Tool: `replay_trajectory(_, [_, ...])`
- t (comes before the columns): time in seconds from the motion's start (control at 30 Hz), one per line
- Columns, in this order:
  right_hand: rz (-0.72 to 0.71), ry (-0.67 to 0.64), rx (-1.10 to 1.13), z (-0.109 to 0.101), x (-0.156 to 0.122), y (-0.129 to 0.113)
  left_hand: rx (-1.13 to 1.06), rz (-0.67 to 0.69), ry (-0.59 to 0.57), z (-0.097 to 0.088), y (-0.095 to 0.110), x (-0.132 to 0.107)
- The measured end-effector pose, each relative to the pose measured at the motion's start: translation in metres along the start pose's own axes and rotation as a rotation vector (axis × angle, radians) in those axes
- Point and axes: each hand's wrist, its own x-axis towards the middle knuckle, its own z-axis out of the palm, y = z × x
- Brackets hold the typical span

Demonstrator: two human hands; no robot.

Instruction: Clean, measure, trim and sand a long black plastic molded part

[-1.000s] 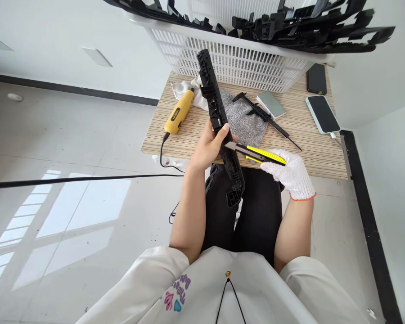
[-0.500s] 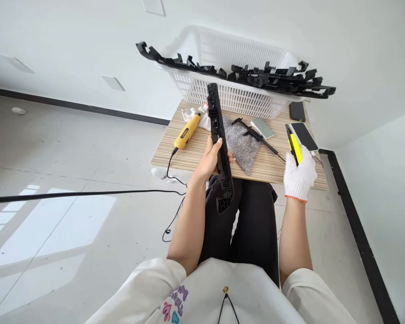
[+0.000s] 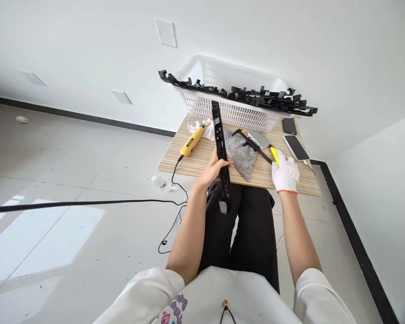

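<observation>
The strip (image 3: 219,135) is gripped mid-length by the left hand (image 3: 215,168), below the basket (image 3: 243,118). The knife (image 3: 274,155) is clasped by the gloved right hand (image 3: 285,174), below the basket's right end, off the strip; cutting is judged not under way.

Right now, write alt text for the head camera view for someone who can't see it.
A seated person's bare left hand holds a long black plastic strip; the gloved right hand holds a yellow knife on a wooden table.

Matt black moulded plastic trim strip (image 3: 220,144); white knitted cloth glove (image 3: 285,175); yellow plastic knife (image 3: 275,155); rough grey felt mat (image 3: 245,157); striped wood-laminate tabletop (image 3: 195,158); white plastic lattice basket (image 3: 229,112); glossy pale floor (image 3: 70,180).
</observation>
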Motion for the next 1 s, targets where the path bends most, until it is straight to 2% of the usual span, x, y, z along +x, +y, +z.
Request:
replay_trajectory(0.2, [0.039, -0.09, -0.067, -0.013, 0.01, -0.005, 0.16, 0.108, -0.077, -0.005, -0.006, 0.004])
replay_trajectory(0.3, [-0.003, -0.047, -0.043, -0.021, 0.031, -0.015, 0.186, 0.102, -0.125, -0.006, -0.01, 0.007])
replay_trajectory(0.4, [-0.092, -0.007, 0.022, -0.02, 0.061, -0.03, 0.205, 0.099, -0.112, -0.007, -0.013, 0.009])
replay_trajectory(0.5, [-0.087, -0.162, 0.068, -0.013, 0.088, -0.043, 0.196, 0.077, -0.087, -0.007, -0.014, 0.008])
replay_trajectory(0.6, [-0.079, -0.282, 0.116, -0.007, 0.102, -0.049, 0.089, 0.052, -0.081, -0.005, -0.014, 0.006])
replay_trajectory(0.77, [-0.075, -0.191, 0.216, -0.004, 0.102, -0.047, -0.028, 0.046, -0.036, 0.0, -0.013, 0.004])
replay_trajectory(0.9, [-0.013, -0.152, 0.277, 0.0, 0.099, -0.048, -0.104, 0.036, 0.019, 0.002, -0.012, 0.005])
replay_trajectory(1.0, [-0.031, -0.125, 0.245, 0.005, 0.101, -0.049, -0.208, 0.032, 0.047, 0.001, -0.011, 0.004])
